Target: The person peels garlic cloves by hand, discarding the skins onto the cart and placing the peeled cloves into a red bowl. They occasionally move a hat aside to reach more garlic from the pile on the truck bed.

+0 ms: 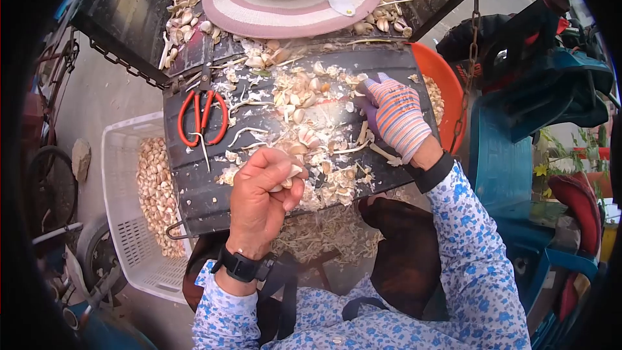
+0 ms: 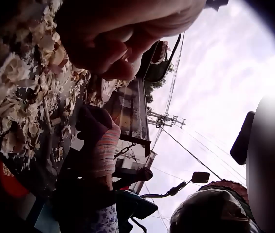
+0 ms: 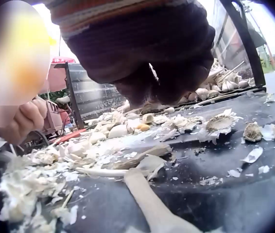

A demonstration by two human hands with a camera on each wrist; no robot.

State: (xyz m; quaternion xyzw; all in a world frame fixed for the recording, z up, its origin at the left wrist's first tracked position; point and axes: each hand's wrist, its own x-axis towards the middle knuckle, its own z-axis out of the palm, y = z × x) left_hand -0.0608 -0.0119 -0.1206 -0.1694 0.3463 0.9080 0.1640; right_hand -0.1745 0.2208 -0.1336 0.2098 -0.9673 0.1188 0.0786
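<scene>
My bare left hand [image 1: 259,198] is raised over the near edge of the dark metal board [image 1: 214,204], gripping pale garlic cloves [image 1: 290,176] in curled fingers. Its fingertips hang close above the peelings in the left wrist view. My right hand [image 1: 396,116], in a striped glove with dark fingers, is at the right of a heap of garlic cloves [image 1: 297,98] and papery skins. The gloved fingers bend down toward the board in the right wrist view. A small white sliver [image 3: 154,73] shows between them; I cannot tell whether they hold it.
Red-handled scissors [image 1: 226,115] lie on the board's left. A white crate [image 1: 123,217] of cloves stands at left, an orange basin [image 1: 455,94] at right. A straw hat [image 1: 259,19] rests on garlic bulbs behind. Dry stalks [image 3: 149,201] and a hanging chain [image 1: 471,58] are near the right hand.
</scene>
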